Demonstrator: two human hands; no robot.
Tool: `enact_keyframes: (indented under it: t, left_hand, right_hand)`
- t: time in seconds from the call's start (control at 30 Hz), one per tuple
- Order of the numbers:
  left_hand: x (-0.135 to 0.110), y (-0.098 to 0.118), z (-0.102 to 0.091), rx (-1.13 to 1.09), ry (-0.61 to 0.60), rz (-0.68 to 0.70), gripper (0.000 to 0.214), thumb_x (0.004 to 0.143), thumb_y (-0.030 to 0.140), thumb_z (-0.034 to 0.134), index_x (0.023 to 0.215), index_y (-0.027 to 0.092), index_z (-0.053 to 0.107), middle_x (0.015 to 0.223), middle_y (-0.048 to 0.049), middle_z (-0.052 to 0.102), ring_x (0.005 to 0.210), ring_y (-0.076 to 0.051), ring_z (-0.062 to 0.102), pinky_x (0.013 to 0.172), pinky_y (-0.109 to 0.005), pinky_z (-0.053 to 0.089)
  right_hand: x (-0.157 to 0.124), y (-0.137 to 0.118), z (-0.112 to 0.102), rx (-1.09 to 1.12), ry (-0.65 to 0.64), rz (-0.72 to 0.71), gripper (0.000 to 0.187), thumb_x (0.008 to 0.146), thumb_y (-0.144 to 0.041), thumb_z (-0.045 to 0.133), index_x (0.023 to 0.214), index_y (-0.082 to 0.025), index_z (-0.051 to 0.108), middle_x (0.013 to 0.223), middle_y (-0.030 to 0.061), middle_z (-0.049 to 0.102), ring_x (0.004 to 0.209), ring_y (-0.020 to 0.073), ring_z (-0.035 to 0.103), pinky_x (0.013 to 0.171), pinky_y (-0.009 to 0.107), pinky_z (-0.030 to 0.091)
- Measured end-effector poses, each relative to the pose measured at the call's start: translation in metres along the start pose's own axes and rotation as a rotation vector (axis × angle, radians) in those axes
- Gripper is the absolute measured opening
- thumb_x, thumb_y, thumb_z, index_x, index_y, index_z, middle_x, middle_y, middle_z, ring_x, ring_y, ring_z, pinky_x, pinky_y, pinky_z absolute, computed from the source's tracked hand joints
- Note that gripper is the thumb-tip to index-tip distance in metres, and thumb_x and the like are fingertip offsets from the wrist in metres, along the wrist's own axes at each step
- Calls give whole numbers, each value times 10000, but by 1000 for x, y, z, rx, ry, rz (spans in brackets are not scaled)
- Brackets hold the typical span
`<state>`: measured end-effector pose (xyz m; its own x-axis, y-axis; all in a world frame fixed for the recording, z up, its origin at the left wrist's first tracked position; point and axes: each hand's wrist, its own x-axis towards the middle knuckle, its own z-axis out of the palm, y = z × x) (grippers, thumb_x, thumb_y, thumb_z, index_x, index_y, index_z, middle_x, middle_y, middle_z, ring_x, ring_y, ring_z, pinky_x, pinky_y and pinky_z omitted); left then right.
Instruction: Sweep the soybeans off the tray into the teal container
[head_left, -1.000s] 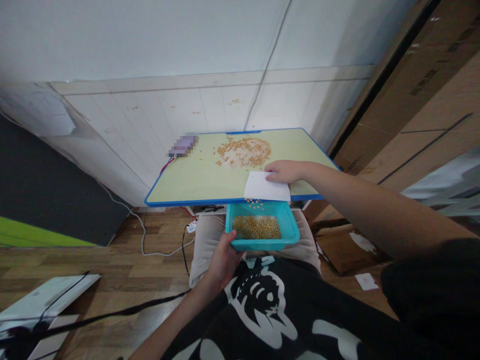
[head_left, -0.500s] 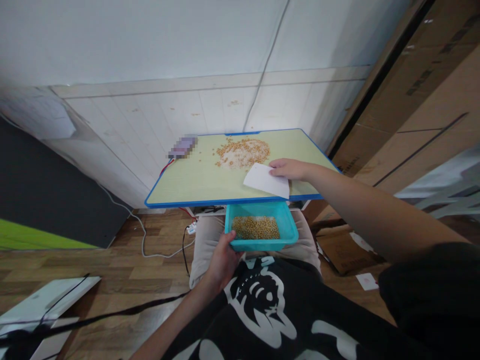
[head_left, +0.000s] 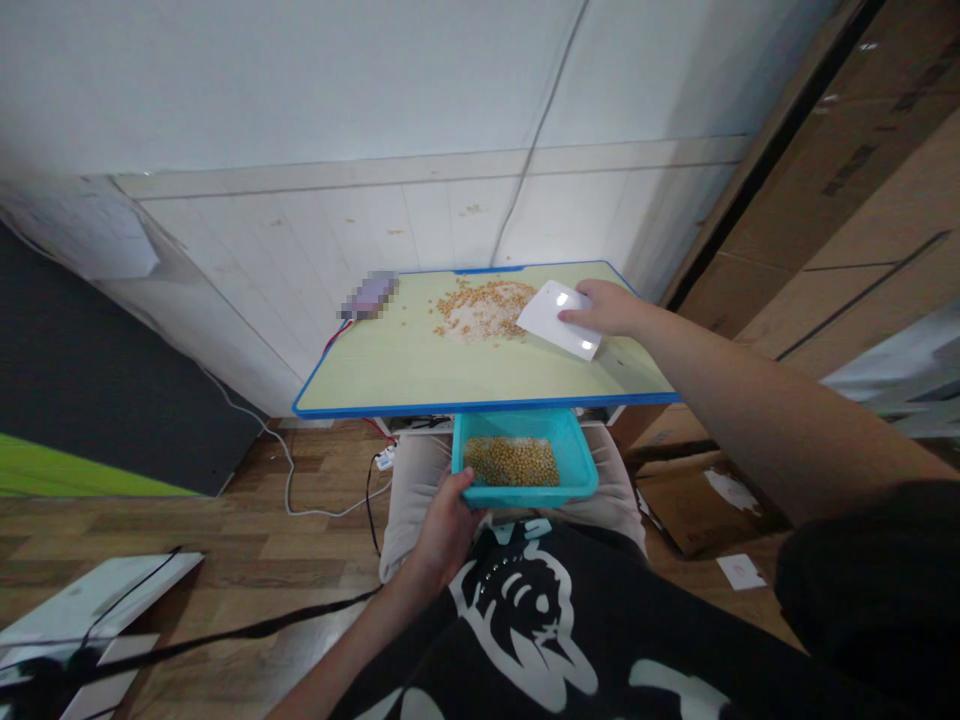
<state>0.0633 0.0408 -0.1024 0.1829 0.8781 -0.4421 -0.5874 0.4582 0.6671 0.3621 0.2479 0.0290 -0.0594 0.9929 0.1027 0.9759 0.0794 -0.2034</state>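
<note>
My right hand [head_left: 609,308] grips a white card [head_left: 559,318], held tilted just to the right of a pile of yellow grains [head_left: 480,306] at the far side of a pale green table with a blue rim [head_left: 390,405]. My left hand [head_left: 444,527] holds the near left corner of a teal tray [head_left: 581,470], kept below the table's near edge over my lap. The tray holds a layer of the same yellow grains [head_left: 511,462].
A small purple, blurred object [head_left: 367,294] with red wires lies at the table's far left corner. Cardboard boxes [head_left: 847,200] stand to the right. White and black cables [head_left: 289,470] trail over the wooden floor, and a white board [head_left: 82,600] lies at lower left.
My right hand has carried the white card from the table's near edge above the tray back to the far side, beside the grain pile. The tray stays held below the edge.
</note>
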Motion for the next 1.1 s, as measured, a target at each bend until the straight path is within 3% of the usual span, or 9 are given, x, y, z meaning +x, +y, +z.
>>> enact_keyframes:
  t: [0.17, 0.37, 0.73, 1.1]
  left_hand:
    - [1, -2, -1, 1, -8, 20, 575, 765, 346, 772, 1307, 196, 654, 1236, -101, 782, 1207, -311, 702, 1011, -413, 565]
    - [0, -1, 0, 4, -6, 2, 591, 767, 330, 769, 1326, 191, 640, 1174, -99, 799, 1175, -304, 722, 966, -396, 584]
    - [-1, -1, -2, 6, -1, -13, 606, 774, 336, 764, 1350, 205, 630, 1220, -101, 784, 1184, -300, 715, 984, -401, 569]
    - [0, -1, -3, -31, 15, 16, 541, 801, 296, 732, 1325, 195, 645, 1247, -107, 780, 1200, -321, 714, 997, -440, 581]
  right_hand:
    - [7, 2, -3, -169, 58, -16, 557, 911, -530, 670, 1316, -148, 634, 1308, 199, 702, 1144, 341, 662, 918, 393, 514]
    - [7, -20, 0, -282, 43, -67, 564, 929, -544, 635, 1342, -163, 585, 1214, 197, 738, 1089, 356, 680, 845, 392, 510]
    - [14, -45, 4, -275, -16, -131, 550, 924, -532, 636, 1344, -178, 598, 1237, 185, 735, 1105, 347, 679, 828, 383, 506]
    - [20, -52, 8, -208, -144, -188, 630, 932, -525, 661, 1419, -134, 579, 1394, 217, 667, 1230, 349, 646, 985, 394, 487]
